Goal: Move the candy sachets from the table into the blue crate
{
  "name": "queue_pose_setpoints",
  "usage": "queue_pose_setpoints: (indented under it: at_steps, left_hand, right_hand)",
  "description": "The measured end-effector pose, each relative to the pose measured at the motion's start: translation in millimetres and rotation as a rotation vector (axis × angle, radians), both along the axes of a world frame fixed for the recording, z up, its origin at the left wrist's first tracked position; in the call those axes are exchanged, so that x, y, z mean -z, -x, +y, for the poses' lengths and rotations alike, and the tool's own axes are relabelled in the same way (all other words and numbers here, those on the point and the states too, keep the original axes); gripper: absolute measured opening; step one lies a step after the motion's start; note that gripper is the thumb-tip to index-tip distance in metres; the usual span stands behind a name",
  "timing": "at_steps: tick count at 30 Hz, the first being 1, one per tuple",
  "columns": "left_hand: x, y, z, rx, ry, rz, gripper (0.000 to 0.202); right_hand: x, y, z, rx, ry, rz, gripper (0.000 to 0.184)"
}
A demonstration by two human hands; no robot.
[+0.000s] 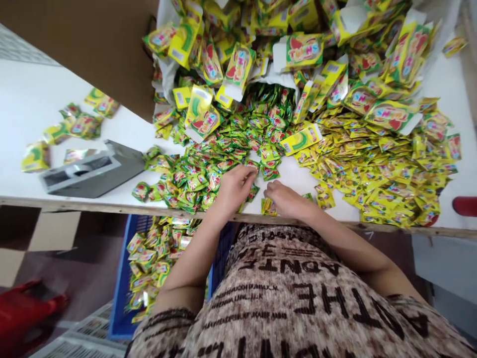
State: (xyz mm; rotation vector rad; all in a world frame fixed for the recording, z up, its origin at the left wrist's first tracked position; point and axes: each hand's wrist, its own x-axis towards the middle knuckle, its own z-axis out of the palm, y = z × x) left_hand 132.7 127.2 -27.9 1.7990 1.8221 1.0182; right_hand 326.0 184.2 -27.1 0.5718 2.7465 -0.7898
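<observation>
My left hand (236, 188) is at the right edge of a heap of small green candy packets (196, 181). Its fingers are bent together in a pinch, and what lies between them is too small to make out. My right hand (285, 200) rests low over the white table, fingers curled and closed; their tips are partly hidden. Beneath it, by the table's front edge, lies a yellow-green packet (269, 207). To its right spreads a large heap of small yellow packets (387, 174).
Behind the heaps, a white sack (166, 74) spills printed yellow cardboard boxes (303, 49). At left stand a brown carton (93, 44) and a grey tape dispenser (93, 171). Below the table edge, a blue crate (124, 278) holds filled packs. A red handle (465, 206) is far right.
</observation>
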Motion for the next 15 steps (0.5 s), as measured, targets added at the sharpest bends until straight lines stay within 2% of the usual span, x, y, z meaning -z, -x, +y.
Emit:
queue_pose_setpoints:
  at_steps: [2, 4, 6, 7, 8, 11, 13, 15]
  left_hand:
    - [-9.4, -0.1, 26.5, 0.04, -0.045, 0.038, 0.018]
    - [-15.7, -8.2, 57.1, 0.091, -0.065, 0.032, 0.019]
    - [-15.8, -25.7, 90.2, 0.176, -0.073, 0.029, 0.019]
    - [-13.2, -37.3, 106.8, 0.22, -0.071, 0.046, 0.021]
    - [-9.0, -50.0, 122.9, 0.25, -0.064, 0.076, 0.029]
    - [8.1, -84.9, 161.7, 0.243, 0.029, 0.178, 0.073]
    - [16.8, -97.4, 173.3, 0.192, 0.085, 0.182, 0.082]
    - [18.7, -98.8, 170.1, 0.144, 0.058, 0.097, 0.073]
  right_hand:
    - [-5.9, -5.5, -5.3, -0.002, 0.012, 0.023, 0.02]
    - [-8.4, -10.0, -10.8, 0.025, 0.029, 0.037, 0.034]
    - [-7.7, -12.4, -15.6, 0.032, 0.033, 0.061, 0.042]
    - [-6.4, -12.8, -17.8, 0.028, 0.031, 0.072, 0.04]
    - [-4.6, -13.3, -19.7, 0.028, 0.029, 0.079, 0.034]
    - [2.9, -20.8, -22.5, 0.076, 0.06, 0.105, 0.016]
    - [7.2, -35.8, -18.5, 0.193, 0.131, 0.176, 0.016]
    - [7.3, -58.7, -7.2, 0.463, 0.207, 0.347, 0.019]
